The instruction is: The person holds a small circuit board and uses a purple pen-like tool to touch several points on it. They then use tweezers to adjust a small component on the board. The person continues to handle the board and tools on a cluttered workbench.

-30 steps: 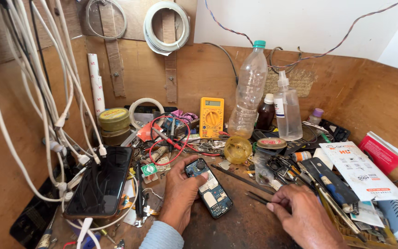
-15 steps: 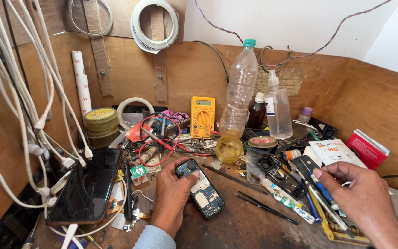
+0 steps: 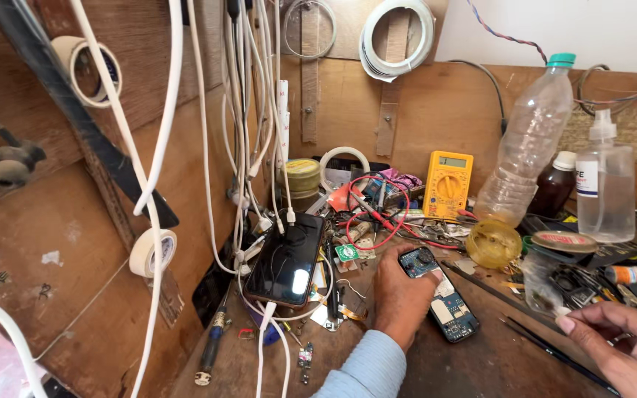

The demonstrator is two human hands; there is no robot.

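My left hand (image 3: pixel 399 295) rests on the wooden bench and holds down a small opened phone (image 3: pixel 447 308) with its back off and its boards showing. The thumb lies by the phone's top end. My right hand (image 3: pixel 621 346) hovers at the lower right, apart from the phone, with thumb and forefinger drawn together. Whether they pinch something small is not visible. A thin black tool (image 3: pixel 547 350) lies on the bench between the hands.
A black smartphone (image 3: pixel 287 259) on a white cable lies left of my hand. Behind stand a yellow multimeter (image 3: pixel 447 184), a clear plastic bottle (image 3: pixel 528 151), a spray bottle (image 3: pixel 604 188) and a yellow dish (image 3: pixel 493 243). White cables (image 3: pixel 259 133) hang at the left.
My right hand has drawn back from the tools at the right toward the bench's near edge. The view has swung left. The left hand stays on the opened phone.
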